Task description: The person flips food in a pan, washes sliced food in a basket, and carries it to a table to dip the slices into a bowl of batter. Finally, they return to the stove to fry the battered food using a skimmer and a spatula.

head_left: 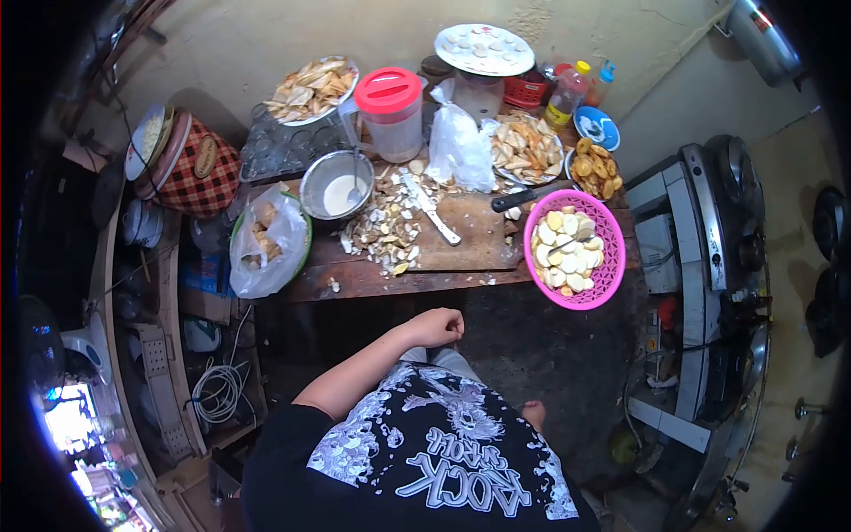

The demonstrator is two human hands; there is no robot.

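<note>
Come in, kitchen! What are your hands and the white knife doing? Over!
Left hand off the table, fingers curled. Right hand, can't make out. White knife lying partly on the board, peel scraps crowding it. Over.

1. The left hand (pixel 436 327), loosely curled, hovers off the front edge of the tabletop (pixel 363 285).
2. The pink basket (pixel 577 304) of pale slices (pixel 567 253) sits at the front-right corner.
3. A white-handled knife (pixel 436 217) lies on the cutting board (pixel 474 232), beside scattered peelings (pixel 383 232).
4. A red-lidded pitcher (pixel 393 124) stands toward the back edge.
</note>
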